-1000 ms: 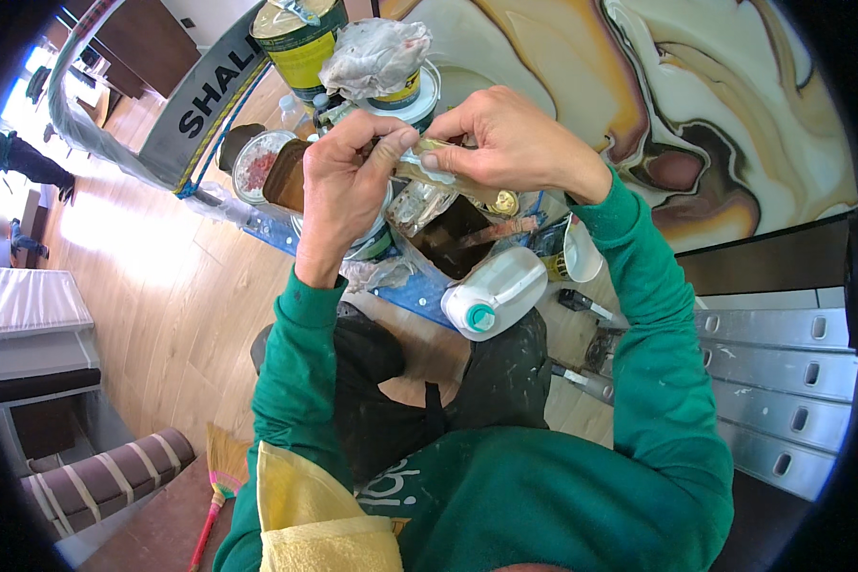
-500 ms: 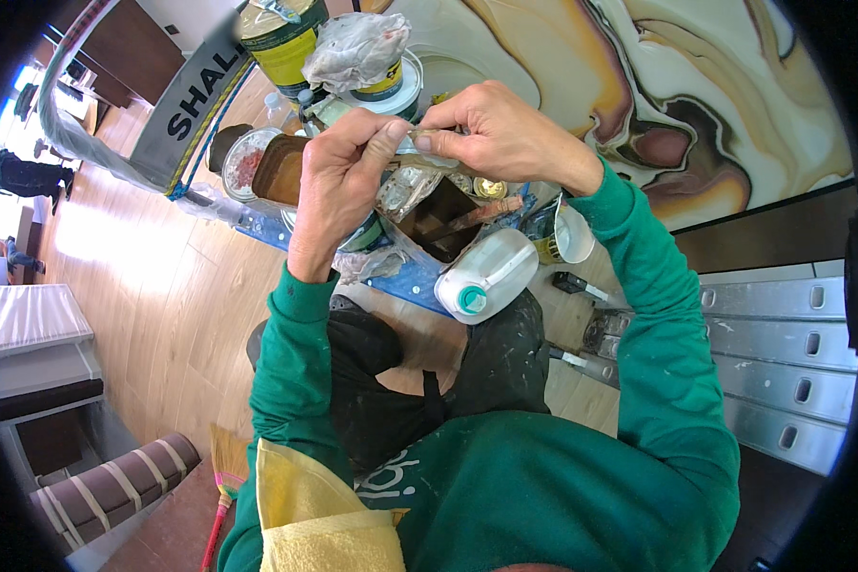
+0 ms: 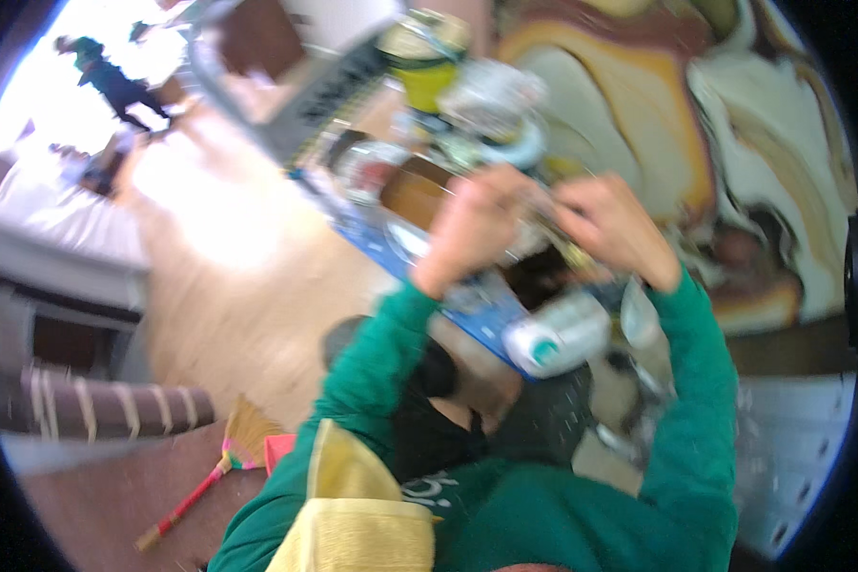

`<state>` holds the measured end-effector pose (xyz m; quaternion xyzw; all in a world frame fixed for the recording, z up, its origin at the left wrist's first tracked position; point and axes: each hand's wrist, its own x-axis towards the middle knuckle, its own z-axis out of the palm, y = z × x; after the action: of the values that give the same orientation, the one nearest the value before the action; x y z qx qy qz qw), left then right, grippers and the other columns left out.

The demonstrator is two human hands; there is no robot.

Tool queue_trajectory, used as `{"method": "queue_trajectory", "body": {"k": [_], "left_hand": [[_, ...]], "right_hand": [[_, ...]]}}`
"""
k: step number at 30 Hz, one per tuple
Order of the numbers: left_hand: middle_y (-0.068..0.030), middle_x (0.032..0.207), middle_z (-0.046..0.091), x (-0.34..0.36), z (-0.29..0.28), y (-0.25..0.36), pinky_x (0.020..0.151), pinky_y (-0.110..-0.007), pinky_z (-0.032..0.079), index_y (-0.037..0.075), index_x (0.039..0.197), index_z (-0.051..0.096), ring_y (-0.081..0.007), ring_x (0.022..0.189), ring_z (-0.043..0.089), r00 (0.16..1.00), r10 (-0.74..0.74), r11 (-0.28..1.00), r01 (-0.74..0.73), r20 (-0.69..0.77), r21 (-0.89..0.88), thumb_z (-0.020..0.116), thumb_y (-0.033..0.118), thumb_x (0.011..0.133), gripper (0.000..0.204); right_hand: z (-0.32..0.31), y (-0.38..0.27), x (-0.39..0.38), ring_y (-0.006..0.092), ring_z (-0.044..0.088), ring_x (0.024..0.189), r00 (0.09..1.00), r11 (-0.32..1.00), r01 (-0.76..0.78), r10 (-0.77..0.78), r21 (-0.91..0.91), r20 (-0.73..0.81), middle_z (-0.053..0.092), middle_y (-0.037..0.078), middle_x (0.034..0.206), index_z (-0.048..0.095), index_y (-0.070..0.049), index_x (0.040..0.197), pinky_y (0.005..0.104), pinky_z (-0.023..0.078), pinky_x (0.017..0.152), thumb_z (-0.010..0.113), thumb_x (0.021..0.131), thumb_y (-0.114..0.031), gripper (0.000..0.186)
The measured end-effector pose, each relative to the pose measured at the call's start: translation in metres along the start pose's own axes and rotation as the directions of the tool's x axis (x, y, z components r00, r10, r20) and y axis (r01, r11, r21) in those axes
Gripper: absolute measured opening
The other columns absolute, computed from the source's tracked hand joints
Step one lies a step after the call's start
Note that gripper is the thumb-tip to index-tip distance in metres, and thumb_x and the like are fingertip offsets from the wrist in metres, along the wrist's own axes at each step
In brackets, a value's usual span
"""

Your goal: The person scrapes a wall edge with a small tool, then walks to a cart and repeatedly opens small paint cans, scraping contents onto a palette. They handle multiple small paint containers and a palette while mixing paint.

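Note:
My left hand (image 3: 477,219) and my right hand (image 3: 610,219) meet over the cluttered materials, fingers closed on a small pale item (image 3: 539,200) whose details are blurred. Around them are a brown open container (image 3: 410,195), a tub with reddish contents (image 3: 362,167), a yellow-green can (image 3: 419,86), and a crumpled plastic bag (image 3: 491,91) atop another can. Under my hands sits a dark open container (image 3: 534,276). A white jug with a teal cap (image 3: 572,324) lies at the front of a blue sheet (image 3: 486,329).
A glossy marbled panel (image 3: 753,143) fills the upper right, with metal ladder-like planks (image 3: 791,448) below it. A long grey banded rail (image 3: 315,105) runs behind the cans. A person (image 3: 114,76) is at upper left, near covered furniture (image 3: 67,219). A broom (image 3: 238,439) lies at lower left.
My view has swung and blurred; hands and materials now appear farther right and lower. My fingers remain pinched together on the small item. More of the person at upper left shows.

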<state>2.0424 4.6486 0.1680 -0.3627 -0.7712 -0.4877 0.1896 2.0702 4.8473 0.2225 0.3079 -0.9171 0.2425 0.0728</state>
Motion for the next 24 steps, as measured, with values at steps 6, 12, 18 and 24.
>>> {"method": "queue_trajectory", "body": {"k": [6,12,18,24], "left_hand": [[-0.0128,0.077,0.058,0.004,-0.001,0.006,0.066,-0.037,0.048,0.001,0.085,0.064,-0.0309,0.074,0.059,1.0,0.002,0.993,-0.003,-0.011,-0.118,0.065,0.002,0.081,0.004],[-0.0114,0.077,0.056,-0.001,-0.004,0.004,0.065,-0.032,0.046,-0.001,0.088,0.062,-0.0226,0.071,0.057,0.996,-0.087,0.982,0.088,0.014,-0.168,0.063,0.001,0.084,0.004],[-0.0039,0.08,0.063,-0.004,-0.003,0.001,0.068,-0.028,0.047,-0.002,0.088,0.062,-0.0105,0.076,0.056,0.945,-0.322,0.88,0.318,0.047,-0.353,0.062,0.003,0.088,0.005],[-0.0015,0.085,0.066,0.003,-0.01,-0.004,0.07,-0.026,0.047,-0.003,0.094,0.065,-0.0072,0.078,0.055,0.889,-0.435,0.785,0.453,0.146,-0.422,0.064,0.011,0.09,0.014]], "right_hand": [[-0.002,-0.017,0.003,0.038,0.057,0.058,0.983,0.968,-0.178,0.184,0.177,-0.021,0.057,0.021,0.065,0.067,-0.002,0.075,0.041,0.043,0.052,0.068,0.08,-0.02,0.02],[0.011,-0.021,0.002,0.0356,0.056,0.054,0.983,0.964,-0.076,0.116,0.254,-0.144,0.056,0.019,0.063,0.066,-0.001,0.072,0.0403,0.041,0.05,0.068,0.08,-0.014,0.015],[0.019,-0.03,0.006,0.033,0.057,0.056,0.958,0.99,0.014,0.029,0.144,-0.287,0.056,0.016,0.061,0.061,-0.001,0.066,0.0408,0.042,0.05,0.066,0.081,-0.012,0.02],[0.022,-0.035,0.003,0.0338,0.058,0.062,0.928,1.0,0.012,-0.018,-0.018,-0.373,0.058,0.014,0.065,0.061,-0.003,0.07,0.0429,0.043,0.055,0.065,0.082,-0.013,0.016]]}}
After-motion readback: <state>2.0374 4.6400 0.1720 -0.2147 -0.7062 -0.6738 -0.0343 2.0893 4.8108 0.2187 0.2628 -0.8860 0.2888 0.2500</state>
